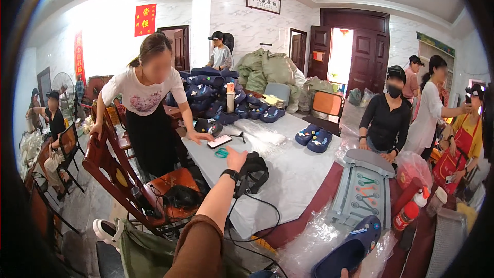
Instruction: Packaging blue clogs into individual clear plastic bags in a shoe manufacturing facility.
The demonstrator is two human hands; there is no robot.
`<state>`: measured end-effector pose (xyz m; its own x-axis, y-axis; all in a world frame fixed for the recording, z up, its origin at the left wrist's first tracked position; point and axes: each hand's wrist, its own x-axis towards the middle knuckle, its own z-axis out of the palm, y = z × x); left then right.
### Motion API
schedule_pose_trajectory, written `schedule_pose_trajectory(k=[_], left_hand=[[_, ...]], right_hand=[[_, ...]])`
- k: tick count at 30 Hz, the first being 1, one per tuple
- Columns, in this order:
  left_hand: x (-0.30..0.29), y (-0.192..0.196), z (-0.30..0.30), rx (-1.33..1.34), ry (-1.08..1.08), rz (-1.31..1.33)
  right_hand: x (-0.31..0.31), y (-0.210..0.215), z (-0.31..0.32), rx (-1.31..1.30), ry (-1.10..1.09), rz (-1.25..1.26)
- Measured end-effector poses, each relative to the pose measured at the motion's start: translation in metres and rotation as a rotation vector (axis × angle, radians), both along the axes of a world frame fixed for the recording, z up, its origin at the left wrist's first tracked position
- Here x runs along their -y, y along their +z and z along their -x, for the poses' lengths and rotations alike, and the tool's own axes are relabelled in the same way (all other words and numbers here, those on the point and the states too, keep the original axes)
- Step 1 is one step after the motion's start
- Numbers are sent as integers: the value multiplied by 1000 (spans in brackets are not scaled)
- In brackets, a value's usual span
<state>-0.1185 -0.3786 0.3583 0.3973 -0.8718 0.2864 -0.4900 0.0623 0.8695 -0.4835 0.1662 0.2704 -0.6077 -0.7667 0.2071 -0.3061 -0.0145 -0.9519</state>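
My left arm, in a brown sleeve with a dark watch, stretches over the white-covered table (278, 175). At its end my left hand (236, 159) has its fingers bent together at teal-handled scissors (221, 153); the blades are hidden. A phone (219, 141) with a lit screen lies just beyond them, near another person's hand (200, 137). At the lower right, my right hand (355, 272) grips a navy clog (350, 247) with small charms on its toe. Only a few of its fingers show beside the shoe.
A black bag (251, 172) with cables lies beside my left wrist. A navy clog pair (314, 138) stands farther right; a clog heap (206, 90) fills the far end. A grey tray (363, 190), red bottle (409, 211) and wooden chair (123, 170) are near. Several people are around.
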Motion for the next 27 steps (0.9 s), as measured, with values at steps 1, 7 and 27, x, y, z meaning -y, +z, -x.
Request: schedule_pose_trajectory(k=[1, 7, 27], left_hand=[[2, -2, -4, 22, 9, 22], [20, -5, -24, 247, 49, -96], [-8, 9, 39, 563, -49, 471]], right_hand=[[-1, 10, -7, 60, -19, -32], [-4, 26, -13, 22, -42, -74], [0, 27, -15, 83, -2, -13]])
